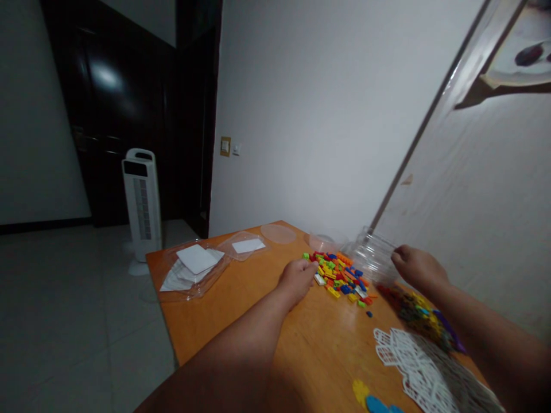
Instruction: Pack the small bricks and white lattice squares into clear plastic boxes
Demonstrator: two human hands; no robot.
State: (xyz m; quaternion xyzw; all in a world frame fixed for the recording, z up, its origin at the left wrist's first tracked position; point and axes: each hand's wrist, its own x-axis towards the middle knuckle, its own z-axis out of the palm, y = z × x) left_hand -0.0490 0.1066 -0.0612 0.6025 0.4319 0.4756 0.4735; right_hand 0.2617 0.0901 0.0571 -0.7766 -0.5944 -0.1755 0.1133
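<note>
The small bricks were prob. being sorted or gathered by hand, as they were heaped btw the L hand and the R hand. The L hand was curled at the heap's near-left edge; whether a brick was gripped couldn't be told. The R hand was curled too, right by the clear tubs, but a pinch on their rim couldn't be made out. A light pinch was prob. called for next, b/c the bricks were tiny. Below the R hand, a mixed pile and white lattice pieces were laid out. The wood table was spread under it all, w/ white cards left of the L hand. Farther left, a tower fan was stood by a dark door.
</note>
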